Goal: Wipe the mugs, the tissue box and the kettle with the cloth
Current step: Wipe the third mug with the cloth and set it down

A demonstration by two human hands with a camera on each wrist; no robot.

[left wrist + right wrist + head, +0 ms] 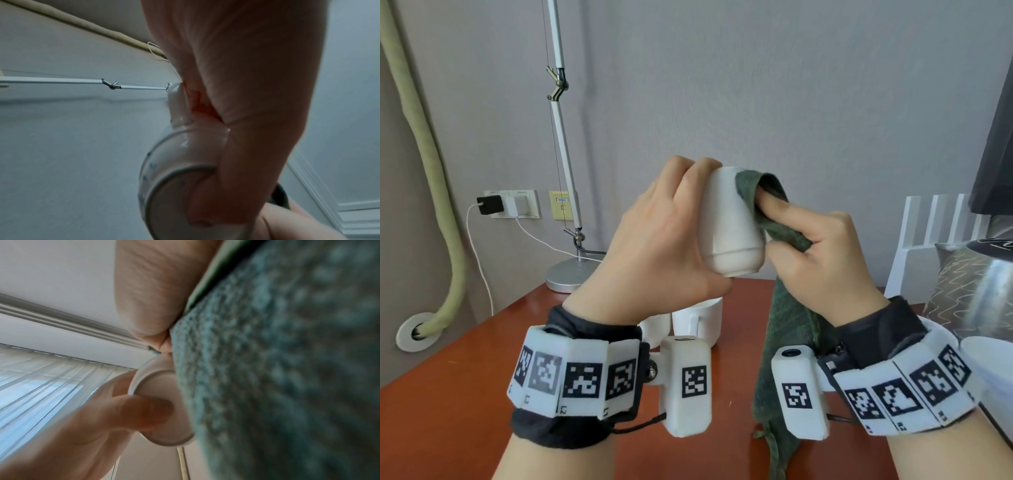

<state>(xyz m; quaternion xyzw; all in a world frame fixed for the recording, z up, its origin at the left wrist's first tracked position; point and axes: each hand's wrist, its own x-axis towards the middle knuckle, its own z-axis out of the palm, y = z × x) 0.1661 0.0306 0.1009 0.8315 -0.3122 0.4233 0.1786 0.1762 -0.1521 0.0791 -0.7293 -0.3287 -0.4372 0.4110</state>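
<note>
My left hand (671, 226) grips a white mug (727, 222) in the air above the table, its base turned toward me. In the left wrist view the mug (170, 178) shows its base and handle beside my palm. My right hand (822, 253) holds a dark green cloth (784, 325) and presses a fold of it against the mug's right side with the forefinger. The rest of the cloth hangs down to the table. The cloth (277, 369) fills the right wrist view, next to the mug's base (160, 402). Two more white mugs (702, 318) stand on the table below my hands.
The red-brown table (465, 394) has a lamp base (566, 274) at its far left corner. A shiny patterned object (969, 291) and a white rounded thing (986, 363) sit at the right edge. A white chair back (935, 233) stands behind them.
</note>
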